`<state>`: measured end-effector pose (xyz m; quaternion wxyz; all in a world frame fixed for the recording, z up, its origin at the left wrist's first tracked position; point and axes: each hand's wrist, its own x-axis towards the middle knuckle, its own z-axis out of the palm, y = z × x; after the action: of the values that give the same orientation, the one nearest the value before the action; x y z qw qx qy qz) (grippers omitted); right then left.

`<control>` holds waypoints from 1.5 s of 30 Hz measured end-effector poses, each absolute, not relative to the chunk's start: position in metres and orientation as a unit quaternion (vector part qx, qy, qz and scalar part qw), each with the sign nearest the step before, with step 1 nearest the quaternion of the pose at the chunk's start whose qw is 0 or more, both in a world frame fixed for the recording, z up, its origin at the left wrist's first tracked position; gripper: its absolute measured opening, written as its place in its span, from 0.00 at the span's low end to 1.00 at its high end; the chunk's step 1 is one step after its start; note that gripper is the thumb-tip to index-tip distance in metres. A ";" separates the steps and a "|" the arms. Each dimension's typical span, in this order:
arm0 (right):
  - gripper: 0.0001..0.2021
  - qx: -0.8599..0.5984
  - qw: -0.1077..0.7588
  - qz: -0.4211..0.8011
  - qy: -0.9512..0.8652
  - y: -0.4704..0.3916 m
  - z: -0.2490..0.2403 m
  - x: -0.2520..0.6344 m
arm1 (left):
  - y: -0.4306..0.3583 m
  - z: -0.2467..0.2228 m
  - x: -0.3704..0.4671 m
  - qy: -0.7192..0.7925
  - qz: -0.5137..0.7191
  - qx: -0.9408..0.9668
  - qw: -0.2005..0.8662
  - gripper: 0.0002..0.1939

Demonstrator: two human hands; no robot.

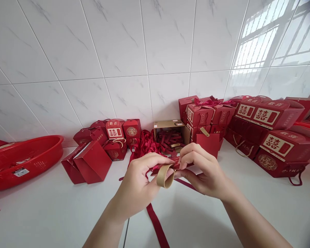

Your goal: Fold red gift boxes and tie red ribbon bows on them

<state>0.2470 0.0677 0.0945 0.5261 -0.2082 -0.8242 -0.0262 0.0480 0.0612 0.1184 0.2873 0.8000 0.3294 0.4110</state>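
My left hand (144, 177) and my right hand (204, 168) meet in the middle of the head view, both closed on a red gift box (177, 161) that they mostly hide. A gold loop handle (163, 176) sticks out toward me beside my left thumb. My right fingertips pinch at the box's upper edge, close to the handle. Dark red ribbon (156, 222) hangs below my left hand to the near table edge. Another strip of ribbon (187, 184) stretches out under my right hand.
Behind my hands lie a heap of red ribbons (146, 143) and an open cardboard box (170, 124) with red strips. Red gift boxes (115, 129) stand at left; stacked boxes (271, 112) fill the right. A red plastic basket (41, 155) sits far left. A tiled wall (124, 51) rises behind.
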 end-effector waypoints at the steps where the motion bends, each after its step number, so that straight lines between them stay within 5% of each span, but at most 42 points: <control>1: 0.07 -0.210 0.522 -0.028 -0.826 0.067 0.094 0.247 | 0.062 0.119 0.047 0.323 0.402 0.805 0.293 0.10; 10: 0.08 -0.217 0.500 -0.022 -0.838 0.066 0.094 0.246 | 0.060 0.118 0.042 0.289 0.377 0.843 0.253 0.14; 26: 0.09 -0.185 0.589 -0.106 -0.779 0.067 0.095 0.247 | 0.059 0.119 0.046 0.149 0.445 0.867 0.167 0.21; 33: 0.10 -0.195 0.599 -0.111 -0.769 0.064 0.096 0.242 | 0.063 0.107 0.046 0.186 0.491 0.834 0.170 0.33; 45: 0.12 -0.220 0.610 -0.081 -0.757 0.070 0.089 0.239 | 0.067 0.106 0.049 0.228 0.514 0.814 0.149 0.28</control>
<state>0.2386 0.0703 0.0890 0.6097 -0.2197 -0.7572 -0.0814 0.0492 0.0667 0.1061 0.1493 0.8137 0.2278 0.5136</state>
